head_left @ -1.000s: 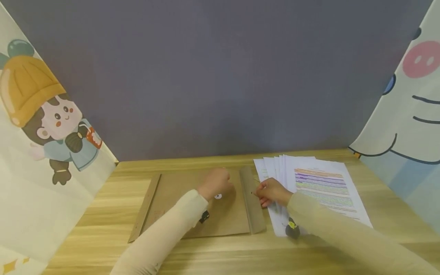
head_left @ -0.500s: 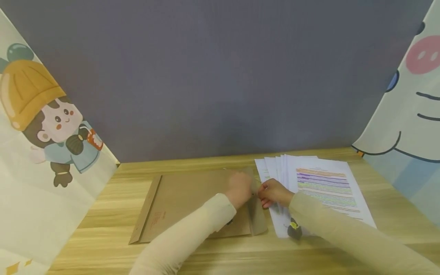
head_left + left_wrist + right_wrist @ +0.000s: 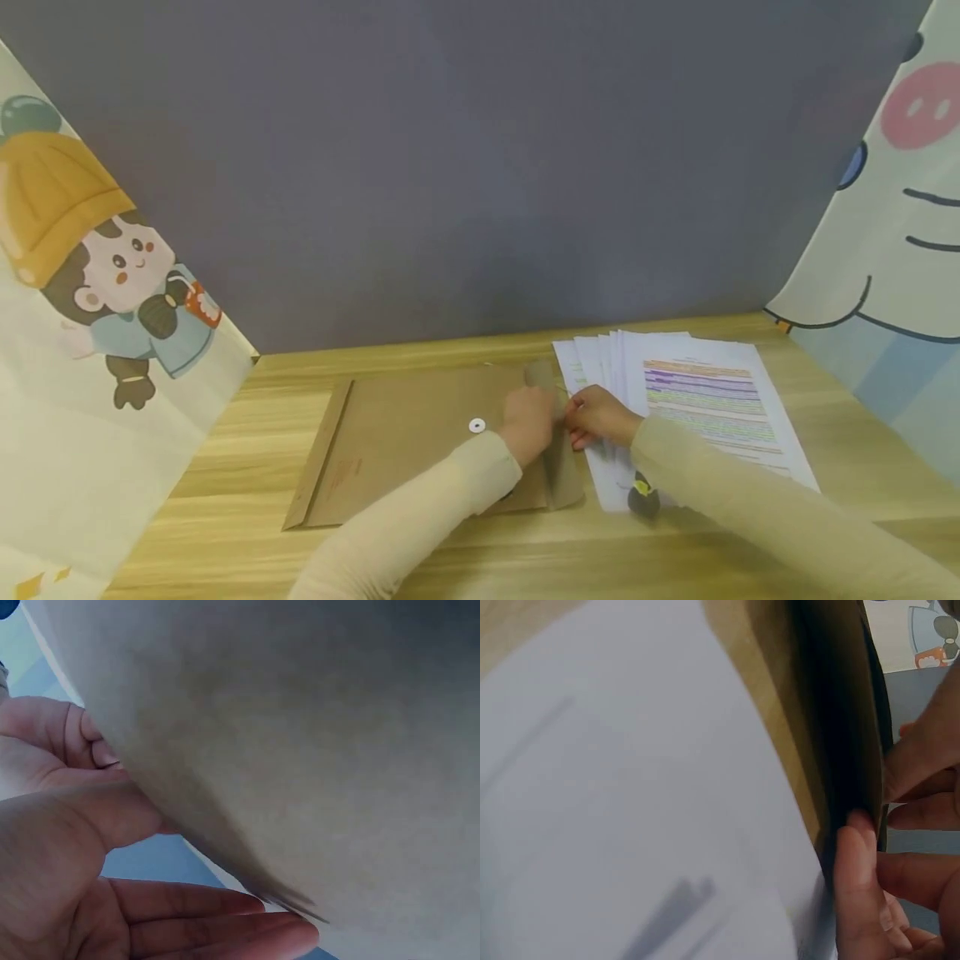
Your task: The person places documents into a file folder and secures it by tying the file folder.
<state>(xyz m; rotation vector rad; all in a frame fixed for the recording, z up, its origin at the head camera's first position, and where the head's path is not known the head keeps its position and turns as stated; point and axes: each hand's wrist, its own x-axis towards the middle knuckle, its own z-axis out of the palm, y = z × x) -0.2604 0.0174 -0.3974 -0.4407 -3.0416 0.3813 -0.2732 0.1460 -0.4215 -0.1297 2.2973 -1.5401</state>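
A brown kraft-paper document envelope [image 3: 420, 450] lies flat in the head view, with a white button disc [image 3: 477, 426] on its face and a flap [image 3: 564, 479] along its right end. My left hand [image 3: 527, 423] is over that end with fingers curled, holding the paper by the flap. My right hand [image 3: 602, 414] pinches the flap's edge from the other side. Up close in the right wrist view, the right thumb and finger [image 3: 857, 881] squeeze the edge beside a dark gap. Brown paper [image 3: 315, 772] fills most of the left wrist view, hiding the left thumb's tip.
Several fanned printed sheets [image 3: 705, 408] with coloured highlighting lie right of the envelope, partly under the right forearm. A dark object with a yellow mark [image 3: 642, 498] sits at their lower edge. A grey panel [image 3: 480, 183] stands behind the wooden table [image 3: 225, 475].
My left hand has moved right, from beside the white button to the flap, meeting my right hand. The right hand has stayed nearly in place at the flap's edge.
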